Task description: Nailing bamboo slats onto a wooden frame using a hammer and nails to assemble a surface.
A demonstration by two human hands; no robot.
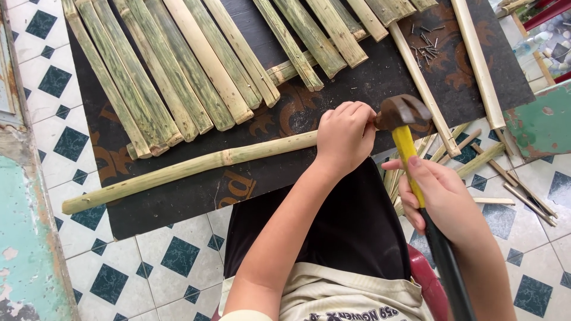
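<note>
A long bamboo pole point(178, 169) lies on a dark mat point(178, 202), running from lower left up to the right. The left hand point(344, 135) closes around its right end. Just beside it on the right, the right hand point(440, 199) grips a yellow-handled hammer point(403, 116), head touching those knuckles. Split bamboo slats point(178, 71) lie beyond.

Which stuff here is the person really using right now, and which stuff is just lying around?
Being used:
- hammer, gripped by the right hand
- long bamboo pole, its end held by the left hand

Just lying about:
- split bamboo slats on the dark mat
- pile of small nails
- thin bamboo offcuts on the tiled floor
</note>
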